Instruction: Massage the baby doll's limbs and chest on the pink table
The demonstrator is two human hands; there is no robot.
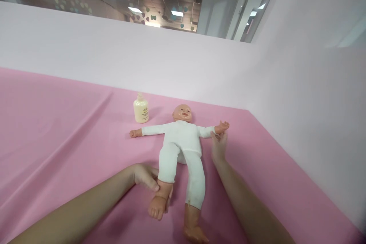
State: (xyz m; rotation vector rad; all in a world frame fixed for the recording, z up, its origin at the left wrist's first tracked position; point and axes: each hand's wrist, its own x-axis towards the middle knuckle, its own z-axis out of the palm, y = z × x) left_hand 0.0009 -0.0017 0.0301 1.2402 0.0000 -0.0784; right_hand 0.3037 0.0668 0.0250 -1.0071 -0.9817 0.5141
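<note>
A baby doll (182, 137) with a white cloth body and bare plastic head, hands and feet lies face up on a pink sheet (94, 152), its arms spread wide. My left hand (146, 176) is wrapped around the doll's ankle on the left side, thumb on top and fingers passing underneath. At the doll's outstretched arm on the right, my right hand (219, 146) grips the wrist from below, fingertips at the cuff. The doll's other leg rests untouched beside the held one.
A pale yellow pump bottle (141, 109) stands upright by the doll's head, to the left. White walls (160, 65) rise behind and at the right. Above the back wall, a window (160, 0) shows ceiling lights and hanging heart shapes.
</note>
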